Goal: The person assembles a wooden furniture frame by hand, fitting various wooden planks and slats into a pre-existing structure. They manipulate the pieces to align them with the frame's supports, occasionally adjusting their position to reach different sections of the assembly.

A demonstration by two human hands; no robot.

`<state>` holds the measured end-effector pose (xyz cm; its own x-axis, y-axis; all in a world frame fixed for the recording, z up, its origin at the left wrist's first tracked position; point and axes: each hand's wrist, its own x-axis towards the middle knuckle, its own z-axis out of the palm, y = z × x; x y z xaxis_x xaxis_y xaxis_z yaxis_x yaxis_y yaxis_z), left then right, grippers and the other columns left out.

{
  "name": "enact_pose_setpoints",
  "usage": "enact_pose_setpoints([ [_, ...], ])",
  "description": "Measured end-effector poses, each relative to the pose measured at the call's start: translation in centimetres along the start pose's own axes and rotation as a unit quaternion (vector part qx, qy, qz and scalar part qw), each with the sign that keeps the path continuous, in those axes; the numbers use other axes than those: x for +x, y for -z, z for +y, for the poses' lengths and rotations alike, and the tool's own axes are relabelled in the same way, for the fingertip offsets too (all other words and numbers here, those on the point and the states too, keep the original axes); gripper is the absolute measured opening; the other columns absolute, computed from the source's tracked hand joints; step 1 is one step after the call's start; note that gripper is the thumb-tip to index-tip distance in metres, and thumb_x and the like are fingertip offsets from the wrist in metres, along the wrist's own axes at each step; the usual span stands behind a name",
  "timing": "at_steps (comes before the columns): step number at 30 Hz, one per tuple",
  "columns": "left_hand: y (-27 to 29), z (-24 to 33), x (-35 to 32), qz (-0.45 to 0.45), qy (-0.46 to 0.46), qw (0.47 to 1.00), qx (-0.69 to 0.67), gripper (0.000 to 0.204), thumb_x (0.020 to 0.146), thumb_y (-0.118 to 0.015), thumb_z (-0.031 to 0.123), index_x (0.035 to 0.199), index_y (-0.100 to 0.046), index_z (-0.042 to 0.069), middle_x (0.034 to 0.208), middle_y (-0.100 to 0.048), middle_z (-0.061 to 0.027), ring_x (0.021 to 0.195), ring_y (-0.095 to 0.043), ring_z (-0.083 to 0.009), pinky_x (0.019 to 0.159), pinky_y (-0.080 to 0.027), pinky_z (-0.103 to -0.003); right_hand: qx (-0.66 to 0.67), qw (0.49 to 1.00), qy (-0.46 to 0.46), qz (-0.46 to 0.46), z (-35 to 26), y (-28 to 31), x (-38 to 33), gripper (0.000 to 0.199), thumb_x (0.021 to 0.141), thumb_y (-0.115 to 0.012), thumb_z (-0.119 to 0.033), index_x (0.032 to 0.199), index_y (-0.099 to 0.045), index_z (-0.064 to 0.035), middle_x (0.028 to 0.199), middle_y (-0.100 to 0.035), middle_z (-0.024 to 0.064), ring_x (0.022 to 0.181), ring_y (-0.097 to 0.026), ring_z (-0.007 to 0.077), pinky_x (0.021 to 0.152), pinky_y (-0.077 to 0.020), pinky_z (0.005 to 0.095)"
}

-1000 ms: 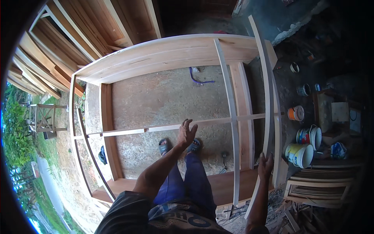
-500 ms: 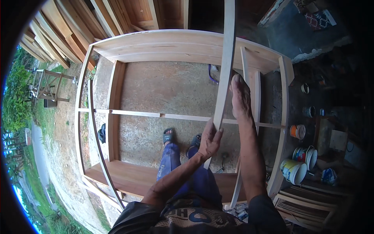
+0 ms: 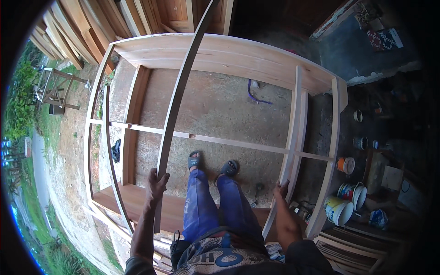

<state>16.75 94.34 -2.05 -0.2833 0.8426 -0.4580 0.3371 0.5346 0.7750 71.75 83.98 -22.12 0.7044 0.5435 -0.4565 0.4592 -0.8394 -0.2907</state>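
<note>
My left hand (image 3: pixel 156 184) is closed around a long wooden strip (image 3: pixel 178 96), near its lower end. The strip rises steeply over the left part of a large wooden frame (image 3: pixel 215 57), and its top runs out of view. At the right, my right hand (image 3: pixel 281 189) is closed on another wooden strip (image 3: pixel 293 114), which lies lengthwise across the frame. A thin crossbar (image 3: pixel 238 143) spans the frame's middle, beneath both strips. A third, slightly bowed strip (image 3: pixel 110 146) rests across the frame at the left.
I stand inside the frame on a concrete floor (image 3: pixel 215 101). Planks (image 3: pixel 68 32) lean at the far left. Paint buckets (image 3: pixel 339 211) stand along the right, near stacked slatted pieces (image 3: pixel 353 247). A wooden stand (image 3: pixel 57 89) is outdoors, and a purple strap (image 3: pixel 256 97) lies on the floor.
The strip in my left hand has moved from the middle to the left. My right hand has left that strip and come down onto the strip at the right.
</note>
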Motion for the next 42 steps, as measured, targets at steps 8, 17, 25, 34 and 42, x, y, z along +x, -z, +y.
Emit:
enact_pose_setpoints([
  [8,0.0,-10.9,-10.2,-0.078,0.146,0.984,-0.066,0.038,0.087,-0.076,0.031,0.103,-0.06,0.0,0.071,-0.059,-0.0032,0.056,-0.057,-0.01,0.048,-0.048,-0.027,-0.147,0.989,-0.025,0.017,0.1,0.8,1.0,0.083,0.09,-0.067,-0.037,0.153,-0.021,-0.0073,0.148,-0.036,0.0298,0.133,-0.044,0.0464,0.106,-0.0418,0.0533],
  [17,-4.5,-16.8,-7.8,-0.108,0.167,0.97,-0.139,0.044,0.087,-0.076,0.037,0.106,-0.064,-0.001,0.072,-0.06,-0.002,0.055,-0.056,-0.0098,0.049,-0.047,-0.027,-0.141,0.954,0.242,0.107,-11.6,3.0,2.6,0.074,0.09,-0.068,-0.034,0.151,-0.033,-0.0105,0.153,-0.034,0.0246,0.137,-0.04,0.0432,0.11,-0.0386,0.0514],
  [25,-7.1,-17.6,-3.3,-0.155,0.144,0.972,-0.101,0.046,0.088,-0.074,0.044,0.101,-0.069,0.001,0.071,-0.064,-0.0033,0.059,-0.058,-0.0096,0.054,-0.048,-0.029,-0.067,0.93,0.343,-0.11,-29.1,-5.5,1.9,0.065,0.098,-0.056,-0.043,0.149,-0.039,-0.0061,0.138,-0.054,0.0233,0.127,-0.053,0.0375,0.106,-0.0434,0.044],
  [34,-7.3,-15.9,-3.3,-0.117,0.126,0.983,0.071,0.055,0.086,-0.068,0.054,0.112,-0.068,0.006,0.088,-0.07,-0.0225,0.084,-0.069,-0.0387,0.076,-0.053,-0.047,0.127,0.892,0.322,-0.292,-38.4,-15.9,-6.6,0.057,0.1,-0.051,-0.048,0.129,-0.057,0.0007,0.115,-0.066,0.0259,0.11,-0.064,0.0379,0.093,-0.0495,0.0416],
  [42,-8.4,-17.5,-2.7,-0.069,0.07,0.995,0.027,0.055,0.085,-0.069,0.055,0.09,-0.063,0.001,0.068,-0.061,-0.0197,0.064,-0.062,-0.0341,0.063,-0.047,-0.046,-0.13,0.895,0.377,-0.2,-40.7,-17.7,-8.8,0.051,0.098,-0.046,-0.056,0.111,-0.053,-0.008,0.102,-0.068,0.0234,0.097,-0.065,0.0459,0.08,-0.0492,0.0549],
])
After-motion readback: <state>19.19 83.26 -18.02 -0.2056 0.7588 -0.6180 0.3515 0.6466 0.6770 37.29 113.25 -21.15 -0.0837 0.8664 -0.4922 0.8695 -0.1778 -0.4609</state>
